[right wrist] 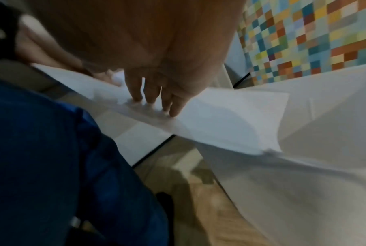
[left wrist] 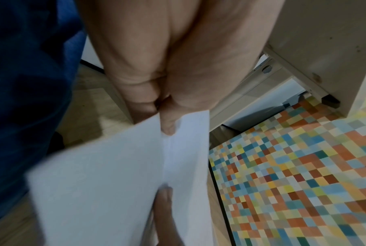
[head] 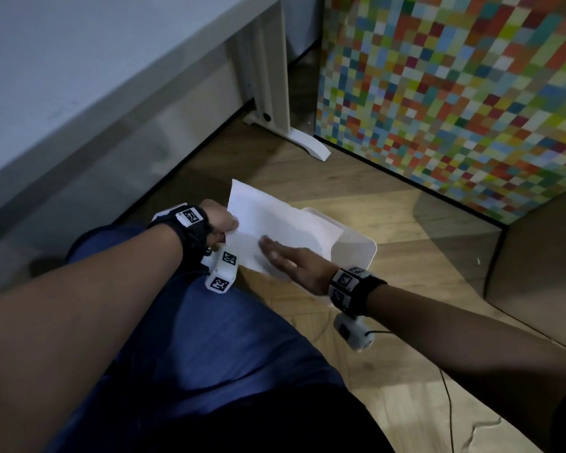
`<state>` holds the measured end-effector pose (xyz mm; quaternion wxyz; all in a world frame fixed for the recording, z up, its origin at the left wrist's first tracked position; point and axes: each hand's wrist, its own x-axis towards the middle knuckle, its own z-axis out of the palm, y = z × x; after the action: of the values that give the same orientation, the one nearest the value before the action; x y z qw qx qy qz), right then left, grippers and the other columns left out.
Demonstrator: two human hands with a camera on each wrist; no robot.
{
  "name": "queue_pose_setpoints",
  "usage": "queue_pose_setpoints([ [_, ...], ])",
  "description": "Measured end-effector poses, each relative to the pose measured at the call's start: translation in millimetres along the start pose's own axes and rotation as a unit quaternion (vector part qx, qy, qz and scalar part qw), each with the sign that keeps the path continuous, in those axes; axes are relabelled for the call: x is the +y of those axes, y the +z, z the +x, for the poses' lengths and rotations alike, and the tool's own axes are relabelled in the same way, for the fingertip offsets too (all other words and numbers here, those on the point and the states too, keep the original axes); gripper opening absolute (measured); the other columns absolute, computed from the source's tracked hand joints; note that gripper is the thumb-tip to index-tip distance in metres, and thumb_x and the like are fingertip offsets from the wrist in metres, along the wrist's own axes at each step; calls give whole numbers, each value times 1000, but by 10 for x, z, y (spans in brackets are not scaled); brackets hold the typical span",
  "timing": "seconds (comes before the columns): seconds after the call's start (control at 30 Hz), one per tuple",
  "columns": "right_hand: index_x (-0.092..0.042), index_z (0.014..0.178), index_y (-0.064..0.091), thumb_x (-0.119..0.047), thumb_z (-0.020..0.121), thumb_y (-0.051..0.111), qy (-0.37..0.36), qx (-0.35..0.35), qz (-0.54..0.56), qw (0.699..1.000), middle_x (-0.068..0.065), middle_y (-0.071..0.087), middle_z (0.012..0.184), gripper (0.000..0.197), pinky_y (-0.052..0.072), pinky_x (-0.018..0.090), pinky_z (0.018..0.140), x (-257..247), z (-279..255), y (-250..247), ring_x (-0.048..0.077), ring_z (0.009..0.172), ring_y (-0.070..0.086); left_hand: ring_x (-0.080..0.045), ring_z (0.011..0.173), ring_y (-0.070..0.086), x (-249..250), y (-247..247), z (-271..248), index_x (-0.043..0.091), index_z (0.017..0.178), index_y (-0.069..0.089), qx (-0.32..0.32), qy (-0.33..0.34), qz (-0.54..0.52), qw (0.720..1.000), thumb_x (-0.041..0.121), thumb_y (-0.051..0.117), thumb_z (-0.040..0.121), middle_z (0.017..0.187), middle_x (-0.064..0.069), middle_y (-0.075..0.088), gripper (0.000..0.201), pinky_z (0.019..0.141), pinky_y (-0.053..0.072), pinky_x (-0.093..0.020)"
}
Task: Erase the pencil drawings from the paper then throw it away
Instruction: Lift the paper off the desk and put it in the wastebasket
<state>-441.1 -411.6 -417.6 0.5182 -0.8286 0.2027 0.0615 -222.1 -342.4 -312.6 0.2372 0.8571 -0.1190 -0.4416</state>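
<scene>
A white sheet of paper [head: 281, 223] is held above a white bin [head: 356, 253] on the wooden floor. My left hand [head: 223, 220] pinches the sheet's near-left edge between thumb and fingers; the left wrist view shows the thumb on the paper [left wrist: 118, 174]. My right hand [head: 285, 256] lies flat on the sheet with straight fingers pressing it down. In the right wrist view the fingertips [right wrist: 173, 111] push on the paper [right wrist: 230, 119], which bends over the bin's [right wrist: 304, 166] rim. No pencil marks show on the visible side.
A white desk [head: 79, 60] with a white leg and foot [head: 275, 93] stands at the left. A multicoloured checkered panel [head: 455, 93] rises at the right. My blue-trousered knee [head: 226, 354] is just below the hands. A thin cable [head: 448, 403] runs over the floor.
</scene>
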Motion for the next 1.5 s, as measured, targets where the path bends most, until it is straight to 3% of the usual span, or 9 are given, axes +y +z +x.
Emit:
queue_pose_setpoints([
  [0.17,-34,157,45,-72,103,18,119,-24,-80,989,-2,47,161,71,29,42,124,495,-213,-155,23,144,47,-34,94,74,-3,-107,37,-7,109,66,7,1,-28,1000,-6,65,101,112,-22,73,8,73,62,-42],
  [0.27,-10,108,74,-64,106,20,230,-40,-145,961,12,69,109,78,44,36,96,676,-234,-320,28,97,62,-34,90,75,-17,-167,55,-7,108,66,8,-2,-29,1000,-6,64,100,107,-21,73,8,85,63,-47],
  [0.37,-16,71,58,-54,109,31,221,5,-224,949,8,64,84,60,47,36,83,553,-83,-438,29,83,63,-38,100,75,-53,-159,70,-10,111,66,9,-5,-33,999,-5,65,100,111,-23,74,12,91,63,-51],
  [0.47,-16,113,73,-48,110,31,93,62,-169,979,11,74,119,53,48,39,103,200,179,-334,32,117,67,-39,102,72,-54,-45,27,-8,112,62,-11,-7,-46,999,-2,58,106,115,-23,71,10,71,64,-48],
  [0.63,-22,167,20,-50,111,27,-97,86,15,991,-5,14,175,63,7,28,131,-309,426,203,7,161,10,-37,87,72,-37,76,14,-11,116,67,-31,-3,-84,996,1,55,107,115,-28,72,20,65,64,-46],
  [0.97,-16,165,21,-62,105,6,271,28,-122,954,15,17,173,77,17,52,127,674,110,-82,37,159,16,-33,94,69,-70,-63,45,-4,127,57,-50,-15,-92,994,2,51,111,121,-22,67,19,79,57,-45],
  [1.07,-15,157,43,-61,105,10,239,81,-131,959,17,37,164,76,28,49,122,497,131,-216,37,151,34,-33,94,70,-82,-54,64,-3,131,59,-59,-11,-74,995,1,52,110,129,-22,68,22,65,57,-42],
  [1.23,-31,166,21,-59,108,23,67,70,19,995,-5,16,174,64,9,38,132,61,337,-94,14,160,16,-36,84,69,-18,-1,-21,6,136,60,-98,33,-57,993,-17,42,104,111,-20,69,43,44,59,-41],
  [1.5,-9,156,46,-68,104,9,330,21,-19,944,19,48,157,87,29,45,121,597,49,-108,35,140,48,-35,97,71,64,-168,-83,12,133,62,-111,52,-70,990,-24,40,99,118,-15,70,54,64,67,-48],
])
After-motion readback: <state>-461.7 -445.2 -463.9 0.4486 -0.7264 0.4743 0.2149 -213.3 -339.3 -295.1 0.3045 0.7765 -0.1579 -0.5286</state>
